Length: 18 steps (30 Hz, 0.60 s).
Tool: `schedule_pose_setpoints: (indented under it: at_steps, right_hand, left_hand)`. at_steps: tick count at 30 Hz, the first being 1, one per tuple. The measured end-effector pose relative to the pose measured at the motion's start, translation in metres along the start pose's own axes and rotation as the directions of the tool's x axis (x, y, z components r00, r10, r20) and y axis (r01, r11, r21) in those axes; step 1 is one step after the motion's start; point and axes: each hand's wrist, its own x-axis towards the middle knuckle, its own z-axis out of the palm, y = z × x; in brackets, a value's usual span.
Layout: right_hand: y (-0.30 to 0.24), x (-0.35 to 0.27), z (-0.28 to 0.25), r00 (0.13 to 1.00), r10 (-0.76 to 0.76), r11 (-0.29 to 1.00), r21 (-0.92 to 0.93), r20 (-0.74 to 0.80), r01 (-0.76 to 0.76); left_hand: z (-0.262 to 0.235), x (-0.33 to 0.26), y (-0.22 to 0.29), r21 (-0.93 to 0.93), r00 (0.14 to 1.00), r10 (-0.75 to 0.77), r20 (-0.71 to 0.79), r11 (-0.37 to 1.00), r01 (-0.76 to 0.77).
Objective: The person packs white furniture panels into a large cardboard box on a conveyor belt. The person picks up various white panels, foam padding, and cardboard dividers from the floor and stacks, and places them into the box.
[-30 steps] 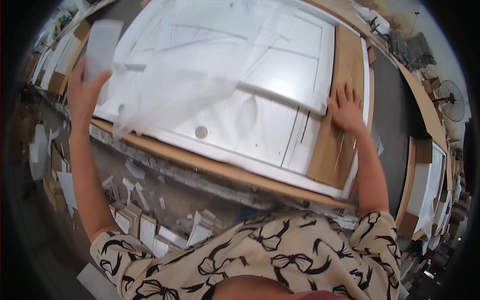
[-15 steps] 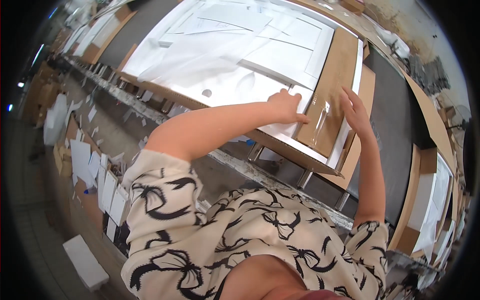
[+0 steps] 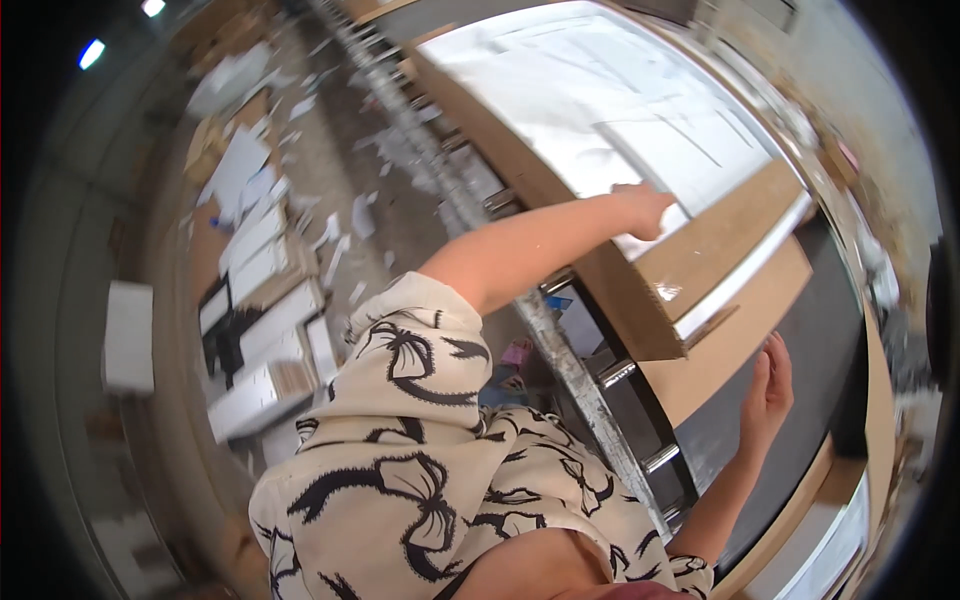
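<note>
My left hand (image 3: 643, 208) reaches over the near side of an open cardboard carton (image 3: 640, 315). It rests at the inner edge of a long brown cardboard piece (image 3: 715, 225), beside white packing; its fingers are blurred, so their grip is unclear. White panels (image 3: 670, 150) lie inside the carton, partly under thin white wrapping. A white strip (image 3: 745, 265) runs along the outer side of the brown piece. My right hand (image 3: 768, 385) is off the carton, open and holding nothing, its fingers stretched out above the dark conveyor surface near the carton's lowered flap (image 3: 725, 335).
A metal rail (image 3: 560, 365) with rollers runs along the near side. At left, white boards (image 3: 265, 340) are stacked on the floor among paper scraps, and a white block (image 3: 130, 338) stands farther left. Another open carton (image 3: 815, 530) sits at the lower right.
My right hand has come off the brown cardboard piece and moved down and outward. My left hand stays near that piece's inner edge. The view has turned, bringing more floor into sight.
</note>
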Motion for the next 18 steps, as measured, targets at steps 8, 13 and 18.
schedule_pose_setpoints:
  at_steps: [8, 13, 18]
  right_hand:
    - [-0.086, -0.025, 0.091, 0.926, -0.362, 0.931, 0.008, 0.108, 0.364]
    - [-0.102, -0.112, 0.209, 0.733, -0.241, 0.970, 0.126, 0.637, 0.209]
    - [-0.003, -0.175, 0.313, 0.164, -0.355, 0.814, 0.218, 0.920, 0.538]
  left_hand:
    - [0.098, -0.290, -0.033, -0.499, 0.706, -0.384, -0.596, 0.865, 0.049]
    - [0.324, -0.538, -0.106, -0.653, 0.422, -0.906, -0.022, 0.333, 0.680]
    - [0.444, -0.721, -0.097, -0.460, -0.308, -0.854, 0.419, -0.492, 0.739]
